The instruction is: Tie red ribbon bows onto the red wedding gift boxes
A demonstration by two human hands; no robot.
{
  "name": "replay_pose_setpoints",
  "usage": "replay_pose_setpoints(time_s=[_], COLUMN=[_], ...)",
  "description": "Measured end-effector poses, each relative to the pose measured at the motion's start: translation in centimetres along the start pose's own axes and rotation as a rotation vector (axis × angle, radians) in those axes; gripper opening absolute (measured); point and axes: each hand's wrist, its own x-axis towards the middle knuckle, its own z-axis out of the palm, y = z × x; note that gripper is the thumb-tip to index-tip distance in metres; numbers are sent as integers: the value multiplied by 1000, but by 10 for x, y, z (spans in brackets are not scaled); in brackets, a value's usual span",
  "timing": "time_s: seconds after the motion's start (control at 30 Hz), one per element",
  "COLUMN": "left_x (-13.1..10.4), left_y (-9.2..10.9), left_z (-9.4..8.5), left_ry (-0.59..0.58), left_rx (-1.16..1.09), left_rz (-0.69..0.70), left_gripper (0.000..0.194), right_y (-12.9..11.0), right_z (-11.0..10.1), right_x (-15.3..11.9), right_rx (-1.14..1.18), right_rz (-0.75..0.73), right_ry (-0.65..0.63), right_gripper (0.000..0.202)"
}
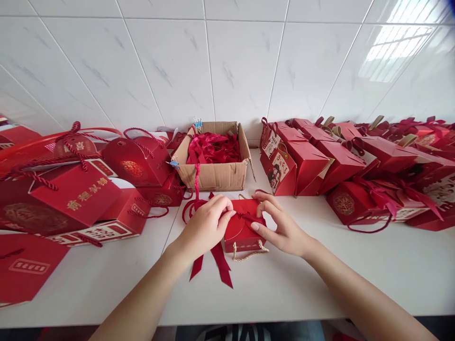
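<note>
A small red box with cream rope handles sits between my hands on the white table. Dark red ribbon lies across its top, and two cut tails spread over the table at its left. My left hand pinches the ribbon between thumb and forefinger above the box's left side. At the right side of the box, my right hand holds the ribbon, thumb low and fingers curved over the top edge. The ribbon's crossing between my hands is partly hidden by my fingers.
Behind the red box, a cardboard box holds a heap of red ribbon, one strand hanging over its front. Red gift boxes are piled at the left. More red boxes stand in rows at the right, before a tiled wall.
</note>
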Motion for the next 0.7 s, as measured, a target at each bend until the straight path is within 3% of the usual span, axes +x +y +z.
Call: replay_pose_setpoints(time_s=[0.3,0.7], left_x=[0,0], left_y=[-1,-3], left_z=[0,1], left_ry=[-18,4], left_rx=[57,42], left_rz=[-17,11], left_gripper=[15,14], right_y=[1,1], right_z=[-6,-12], right_x=[2,2], right_rx=[87,158], right_rz=[106,71], right_ry=[-38,-83], right_gripper=[24,20])
